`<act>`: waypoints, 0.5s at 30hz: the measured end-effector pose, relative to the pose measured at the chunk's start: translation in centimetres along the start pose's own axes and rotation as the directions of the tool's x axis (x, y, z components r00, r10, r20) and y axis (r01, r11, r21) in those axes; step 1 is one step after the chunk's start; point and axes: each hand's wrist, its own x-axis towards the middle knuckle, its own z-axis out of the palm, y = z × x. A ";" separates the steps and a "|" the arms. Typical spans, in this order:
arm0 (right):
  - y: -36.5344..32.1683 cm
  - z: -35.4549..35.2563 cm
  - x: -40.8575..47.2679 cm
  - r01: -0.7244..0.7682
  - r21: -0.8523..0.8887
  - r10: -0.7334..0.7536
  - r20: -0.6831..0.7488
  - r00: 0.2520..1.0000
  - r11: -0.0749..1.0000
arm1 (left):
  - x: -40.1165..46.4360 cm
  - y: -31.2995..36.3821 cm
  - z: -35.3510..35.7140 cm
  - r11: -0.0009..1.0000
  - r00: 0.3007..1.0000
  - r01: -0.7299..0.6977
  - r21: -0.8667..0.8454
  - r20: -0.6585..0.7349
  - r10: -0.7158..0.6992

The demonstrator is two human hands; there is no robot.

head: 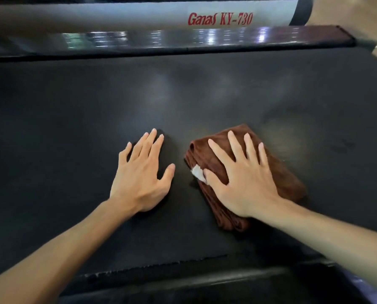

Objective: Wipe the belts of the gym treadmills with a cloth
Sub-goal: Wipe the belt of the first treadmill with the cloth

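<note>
Both our palms lie flat on the treadmill belt, the right one on the cloth.

Nearest to us runs the dark side rail (183, 279), and both bare forearms reach over it onto the black belt (205, 95). Our left hand (140, 174) rests palm down straight on the belt, its fingers (149, 142) loosely together and stretched out, the thumb held apart to the right. Just beside it our right hand (241, 175) lies flat on the folded brown cloth (290, 183), fingers spread wide, the thumb beside a small white tag (198, 172) at the cloth's left edge; nothing is pinched. The cloth sits on the belt, right of centre. Beyond the belt runs the far side rail (183, 39), glossy with reflections, and behind it a silver frame tube (117, 14) lettered "Ganas KY-730" in red.
</note>
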 end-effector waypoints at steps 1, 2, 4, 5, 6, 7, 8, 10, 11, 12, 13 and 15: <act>0.1 -0.1 1.2 -0.012 0.001 0.012 -0.012 1.000 1.000 | 0.1 0.0 0.0 1.000 1.000 0.003 0.001 -0.002 -0.003; 0.3 -0.2 2.9 -0.017 0.009 0.017 -0.020 1.000 1.000 | 0.1 0.0 0.0 1.000 1.000 0.005 0.002 -0.003 -0.005; 0.6 -0.4 6.6 -0.039 0.033 0.039 -0.014 0.999 0.999 | 0.2 0.0 0.0 1.000 1.000 0.002 0.004 -0.003 -0.002; 0.6 -0.4 8.1 -0.056 0.042 0.056 -0.007 0.998 0.998 | 0.1 0.0 0.1 1.000 1.000 0.001 0.001 -0.002 -0.001; 0.6 -0.3 9.1 -0.070 0.045 0.070 -0.006 0.998 0.997 | 0.1 0.0 0.1 1.000 1.000 -0.001 -0.005 -0.004 0.001; 0.4 -0.2 9.3 -0.074 0.047 0.075 -0.014 0.997 0.996 | 0.0 0.0 0.1 1.000 1.000 -0.001 -0.012 -0.007 0.001; 0.1 -0.2 8.9 -0.070 0.049 0.071 -0.027 0.997 0.996 | 0.0 -0.1 0.2 1.000 1.000 0.000 -0.018 -0.010 0.000; -0.5 -0.1 6.1 -0.038 0.049 0.040 -0.054 0.998 0.998 | -0.1 0.0 0.2 1.000 1.000 0.000 -0.022 -0.015 0.000; -0.6 0.1 4.2 -0.018 0.046 0.021 -0.060 0.998 0.999 | -0.1 0.0 0.1 1.000 1.000 -0.001 -0.029 -0.021 0.001; -0.7 0.2 2.3 0.002 0.049 0.001 -0.059 0.998 0.999 | -0.2 0.0 0.1 0.999 1.000 -0.010 -0.042 -0.029 0.009; -0.5 0.3 1.0 0.018 0.053 -0.016 -0.048 0.999 0.998 | -0.2 0.1 0.0 0.998 0.999 -0.030 -0.060 -0.040 0.027; 0.2 0.2 0.7 0.049 0.070 -0.047 -0.025 0.999 0.996 | 0.0 0.7 -0.2 0.992 0.995 -0.085 -0.093 -0.066 0.079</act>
